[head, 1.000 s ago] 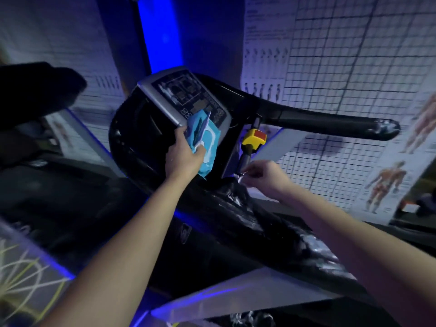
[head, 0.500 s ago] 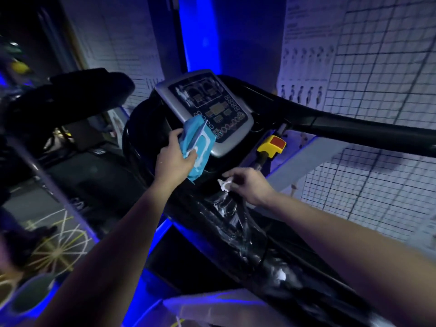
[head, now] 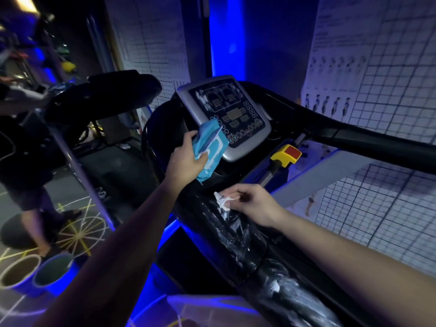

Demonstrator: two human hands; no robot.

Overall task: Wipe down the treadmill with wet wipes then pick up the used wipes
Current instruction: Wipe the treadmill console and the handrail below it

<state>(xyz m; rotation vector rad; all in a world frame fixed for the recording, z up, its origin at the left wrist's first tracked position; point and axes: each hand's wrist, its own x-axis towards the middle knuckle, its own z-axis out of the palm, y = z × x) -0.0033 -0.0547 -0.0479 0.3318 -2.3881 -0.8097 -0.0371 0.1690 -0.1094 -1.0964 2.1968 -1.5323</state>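
Note:
The treadmill's grey console point(head: 247, 147) with its dark button panel stands ahead of me, its black handrail point(head: 354, 135) running off to the right. My left hand point(head: 186, 161) grips a blue pack of wet wipes point(head: 208, 147), held against the console's lower left corner. My right hand point(head: 252, 202) pinches a small crumpled white wipe point(head: 221, 200) and presses it on the black, plastic-wrapped near handrail point(head: 238, 234) below the console. A yellow and red safety stop point(head: 286, 154) sits just right of the console.
A wall covered in gridded charts and exercise posters point(head: 382, 67) closes the right side. A blue light strip point(head: 226, 36) glows behind the console. A second black machine point(head: 103, 95) stands to the left. A person's legs point(head: 30, 199) and two round blue tubs point(head: 35, 272) are on the floor at the left.
The view has swung left, bringing the floor and the other machine into sight. My right hand slid down from near the safety stop onto the wrapped rail with the wipe. The left hand kept the pack.

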